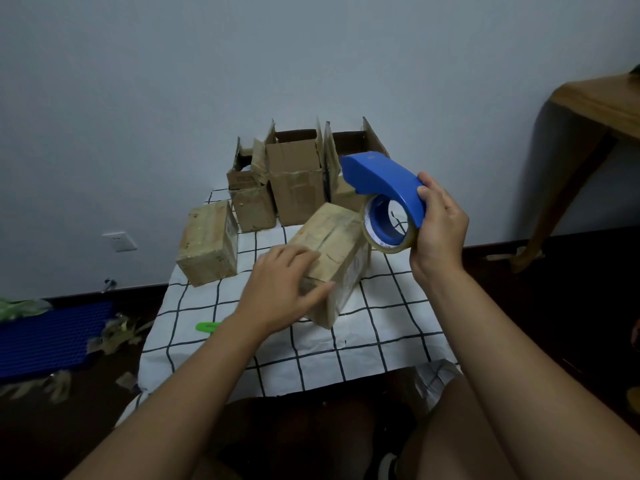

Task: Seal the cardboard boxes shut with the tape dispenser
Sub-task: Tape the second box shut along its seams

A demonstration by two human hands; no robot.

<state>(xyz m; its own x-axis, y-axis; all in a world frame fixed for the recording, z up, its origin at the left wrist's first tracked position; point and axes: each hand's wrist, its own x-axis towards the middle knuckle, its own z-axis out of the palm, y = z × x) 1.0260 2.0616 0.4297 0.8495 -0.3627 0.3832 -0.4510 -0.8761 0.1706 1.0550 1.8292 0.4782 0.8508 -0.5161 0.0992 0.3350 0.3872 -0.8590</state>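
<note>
Two bare forearms, no sleeves, watch or rings; left hand (280, 289) mid-frame, right hand (441, 223) right of centre. Bare knees at bottom edge, dark shoe with white trim lower right.

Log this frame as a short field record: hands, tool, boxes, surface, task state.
left hand: left hand rests on the near closed tan cardboard box, fingers straight
right hand: right hand grips the blue plastic tape dispenser, held above the table
boxes closed: near box; second closed tan box at left
boxes open: three upright cardboard boxes at the back, flaps up
surface: white black-grid tablecloth
other: small green object, partly hidden
task state: dispenser not touching any box
</note>
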